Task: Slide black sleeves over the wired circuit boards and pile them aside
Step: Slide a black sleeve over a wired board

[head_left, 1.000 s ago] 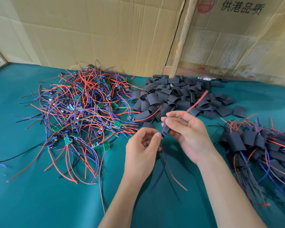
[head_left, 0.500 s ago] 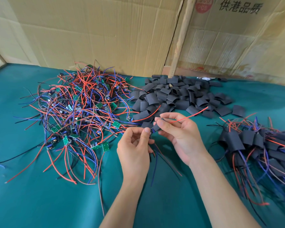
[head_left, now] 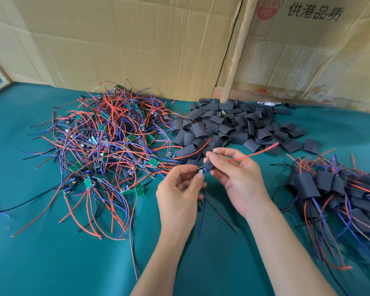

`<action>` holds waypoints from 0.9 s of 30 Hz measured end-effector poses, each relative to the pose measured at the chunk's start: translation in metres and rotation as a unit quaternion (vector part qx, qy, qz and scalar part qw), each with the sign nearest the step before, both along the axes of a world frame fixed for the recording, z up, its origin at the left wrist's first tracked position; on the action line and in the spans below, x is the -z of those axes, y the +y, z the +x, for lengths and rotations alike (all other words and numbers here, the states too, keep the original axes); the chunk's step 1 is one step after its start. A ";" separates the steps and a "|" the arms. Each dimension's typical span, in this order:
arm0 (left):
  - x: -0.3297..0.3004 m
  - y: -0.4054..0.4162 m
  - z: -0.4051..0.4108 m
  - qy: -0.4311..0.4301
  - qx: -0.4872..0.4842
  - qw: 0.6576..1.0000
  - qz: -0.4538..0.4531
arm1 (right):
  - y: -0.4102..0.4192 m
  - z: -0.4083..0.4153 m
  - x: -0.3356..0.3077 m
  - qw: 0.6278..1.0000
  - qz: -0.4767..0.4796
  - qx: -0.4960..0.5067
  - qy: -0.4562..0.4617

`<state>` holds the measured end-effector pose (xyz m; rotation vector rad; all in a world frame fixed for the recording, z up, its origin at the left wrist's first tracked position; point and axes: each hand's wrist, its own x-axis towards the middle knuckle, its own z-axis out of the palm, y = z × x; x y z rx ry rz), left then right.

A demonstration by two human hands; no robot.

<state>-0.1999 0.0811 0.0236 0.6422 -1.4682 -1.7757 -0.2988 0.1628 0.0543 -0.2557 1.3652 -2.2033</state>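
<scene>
Green cloth covers the tabletop, and the work is laid out across it in three stations that seem to follow the order of the job. Farthest left lies the tangle of bare circuit boards, their red, blue and black leads sprawling outward; it looks like the supply yet to be done. Just right of it, against the cardboard at the back, sits the heap of loose black sleeves, close enough to reach without stretching.

In front of that heap, the left hand pinches one small board between thumb and forefinger, its blue and black leads hanging down below the palm, probably held so that the board's end stays free to enter the tube. Touching it, the right hand grips a black sleeve with its fingers curled round it, and a red wire runs out past those fingers to the right, apparently threaded through the sleeve already. The board's end sits at the sleeve's mouth; I judge the sliding is only beginning, since most of the board shows.

Farthest right lies the finished pile of sleeved boards, leads trailing toward the near edge, placed where the right hand can drop each one.
</scene>
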 end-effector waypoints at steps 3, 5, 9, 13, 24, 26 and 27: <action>0.000 -0.001 0.000 0.004 -0.010 1.000 0.001 | 0.004 -0.004 -0.003 0.999 0.000 -0.033 0.005; 0.001 -0.001 -0.001 0.004 -0.012 1.000 0.002 | 0.006 -0.006 -0.003 0.999 -0.010 -0.039 -0.001; 0.002 -0.003 -0.002 0.016 -0.029 0.999 0.020 | 0.000 0.000 0.000 0.998 -0.013 -0.062 -0.007; 0.002 -0.001 0.000 0.005 -0.004 1.000 -0.008 | -0.002 0.003 0.000 0.998 0.016 -0.061 -0.002; 0.004 0.001 -0.001 -0.069 -0.003 0.994 -0.082 | 0.009 0.005 -0.010 0.975 0.135 -0.140 0.106; 0.004 0.002 -0.002 -0.084 0.007 0.988 -0.131 | 0.014 0.005 -0.014 0.974 0.150 -0.126 0.112; 0.004 0.003 -0.003 -0.087 0.024 0.984 -0.154 | 0.020 0.003 -0.017 0.973 0.165 -0.109 0.115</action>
